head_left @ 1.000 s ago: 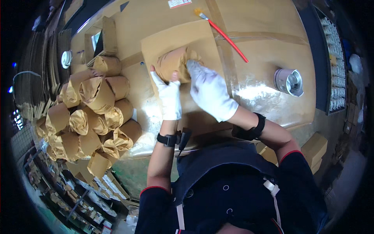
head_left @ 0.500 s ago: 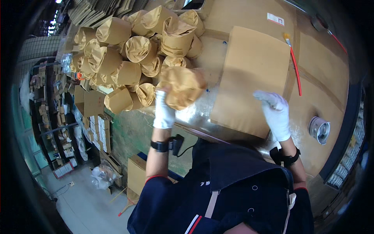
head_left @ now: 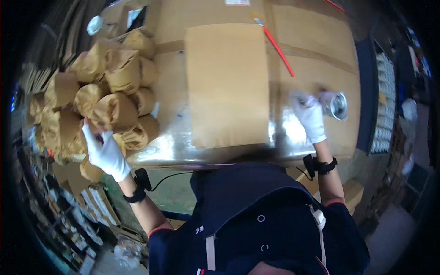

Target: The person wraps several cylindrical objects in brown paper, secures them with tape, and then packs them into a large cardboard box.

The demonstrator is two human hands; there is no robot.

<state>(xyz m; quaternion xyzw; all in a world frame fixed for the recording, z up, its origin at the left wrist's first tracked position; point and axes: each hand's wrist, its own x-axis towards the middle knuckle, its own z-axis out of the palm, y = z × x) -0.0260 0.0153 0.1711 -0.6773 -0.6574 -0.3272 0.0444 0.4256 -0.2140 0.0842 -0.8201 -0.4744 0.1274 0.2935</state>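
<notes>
Paper bundles [head_left: 118,112], crumpled, left hand [head_left: 105,153] alongside, fingers parted, right hand [head_left: 310,118] near metal cylinder [head_left: 333,105], fingers' state unclear

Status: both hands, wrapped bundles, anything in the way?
Left hand at piled wrapped bundles, grip unclear. Right hand blurred beside metal cylinder, contact unclear. Brown sheet flat between hands; no obstruction seen.

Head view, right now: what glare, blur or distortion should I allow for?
In the head view, white glare on the glossy tabletop flanks the lower part of the brown sheet; in the head view, the right hand has smeared fingers, while the paintbrush's red handle reads more clearly; in the head view, the fisheye picture darkens to black corners.
</notes>
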